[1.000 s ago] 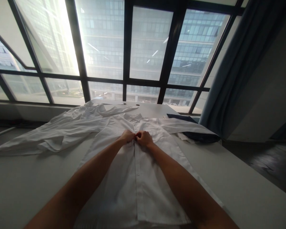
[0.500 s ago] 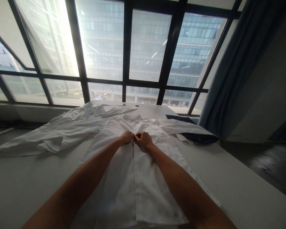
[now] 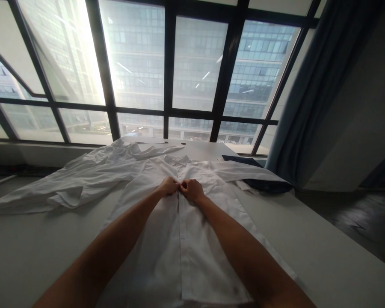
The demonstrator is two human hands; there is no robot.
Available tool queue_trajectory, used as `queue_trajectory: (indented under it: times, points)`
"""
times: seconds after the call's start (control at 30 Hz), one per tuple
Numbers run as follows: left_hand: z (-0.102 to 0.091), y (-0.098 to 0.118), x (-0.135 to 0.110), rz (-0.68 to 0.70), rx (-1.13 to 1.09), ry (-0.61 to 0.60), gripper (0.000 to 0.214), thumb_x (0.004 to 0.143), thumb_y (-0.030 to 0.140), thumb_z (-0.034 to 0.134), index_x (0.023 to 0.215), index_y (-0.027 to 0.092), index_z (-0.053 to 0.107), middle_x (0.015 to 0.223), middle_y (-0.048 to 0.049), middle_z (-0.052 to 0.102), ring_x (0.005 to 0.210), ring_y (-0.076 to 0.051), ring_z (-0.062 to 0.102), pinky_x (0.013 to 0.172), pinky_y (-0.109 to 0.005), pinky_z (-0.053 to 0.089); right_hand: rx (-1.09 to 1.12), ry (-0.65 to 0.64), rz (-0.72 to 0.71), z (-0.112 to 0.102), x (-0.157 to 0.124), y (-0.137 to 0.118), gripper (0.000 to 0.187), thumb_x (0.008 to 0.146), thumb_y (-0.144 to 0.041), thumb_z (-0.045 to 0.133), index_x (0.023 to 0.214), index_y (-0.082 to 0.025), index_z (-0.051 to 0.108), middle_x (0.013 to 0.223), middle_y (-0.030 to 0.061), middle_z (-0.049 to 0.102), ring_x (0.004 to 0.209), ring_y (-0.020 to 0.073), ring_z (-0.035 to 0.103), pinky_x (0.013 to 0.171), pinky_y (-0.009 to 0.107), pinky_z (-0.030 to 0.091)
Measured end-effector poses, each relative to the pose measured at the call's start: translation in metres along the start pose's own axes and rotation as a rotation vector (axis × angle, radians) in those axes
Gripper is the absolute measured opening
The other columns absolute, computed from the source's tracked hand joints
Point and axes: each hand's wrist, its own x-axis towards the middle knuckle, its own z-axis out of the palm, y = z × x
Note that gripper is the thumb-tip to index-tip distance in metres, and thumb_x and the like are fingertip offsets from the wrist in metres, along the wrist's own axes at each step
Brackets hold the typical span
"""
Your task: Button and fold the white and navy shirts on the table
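A white button-up shirt [image 3: 160, 252] lies front side up, its collar toward the window and its hem toward me. At the upper part of the front placket my left hand [image 3: 169, 186] pinches the fabric. My right hand [image 3: 192, 189] is closed on the placket just beside it, and the fingertips of both hands meet. Whatever button sits between the fingers is hidden. Lower on the placket a small button [image 3: 183, 236] shows. The shirt's sleeves spread out to both sides.
The shirt lies on a white table [image 3: 327, 261]. More white garments [image 3: 93, 164] are heaped at the back left. Dark folded cloth [image 3: 266, 185] lies under the right sleeve. Beyond the table stand a black-framed window [image 3: 168, 64] and a blue-grey curtain [image 3: 304, 107].
The fingers of my right hand have curled in closer against my left fingertips at the placket. The view has shifted very slightly; the shirt lies as before.
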Motion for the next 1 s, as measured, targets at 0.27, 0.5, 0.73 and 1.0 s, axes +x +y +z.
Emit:
queue_trajectory:
  times: [0.27,0.5,0.73,1.0]
  points:
    - [0.004,0.002,0.002,0.016,0.003,-0.013,0.033,0.085,0.019,0.057,0.052,0.017,0.048,0.037,0.0048,0.036,0.035,-0.008,0.035,0.039,-0.02,0.022,0.091,0.027,0.083,0.004,0.005,0.006,0.018,0.082,-0.031,0.062,0.091,-0.023,0.075,0.092,0.0053,0.076,0.089,0.0199,0.069,0.071,0.023,0.045]
    - [-0.001,0.002,-0.002,0.079,-0.043,-0.058,0.03,0.087,0.014,0.051,0.057,0.018,0.046,0.041,0.0064,0.034,0.036,-0.008,0.037,0.041,-0.02,0.024,0.21,0.015,0.066,0.005,0.009,0.014,0.017,0.082,-0.031,0.063,0.09,-0.024,0.077,0.091,0.0025,0.077,0.086,0.0178,0.069,0.069,0.022,0.046]
    - [-0.001,0.001,-0.002,0.129,-0.037,-0.077,0.03,0.089,0.017,0.048,0.06,0.018,0.046,0.04,0.0069,0.038,0.035,-0.008,0.039,0.04,-0.019,0.024,0.255,-0.007,0.105,0.005,0.014,0.014,0.019,0.084,-0.032,0.062,0.085,-0.02,0.076,0.087,0.0037,0.076,0.082,0.017,0.069,0.067,0.021,0.044]
    - [0.001,0.002,-0.003,0.237,0.317,0.11,0.024,0.087,0.027,0.057,0.069,0.014,0.065,0.055,-0.0016,0.058,0.059,-0.015,0.058,0.055,-0.021,0.037,0.176,-0.075,0.137,-0.002,0.015,0.007,0.022,0.085,-0.03,0.057,0.083,-0.018,0.075,0.083,0.0054,0.075,0.08,0.0178,0.068,0.063,0.022,0.041]
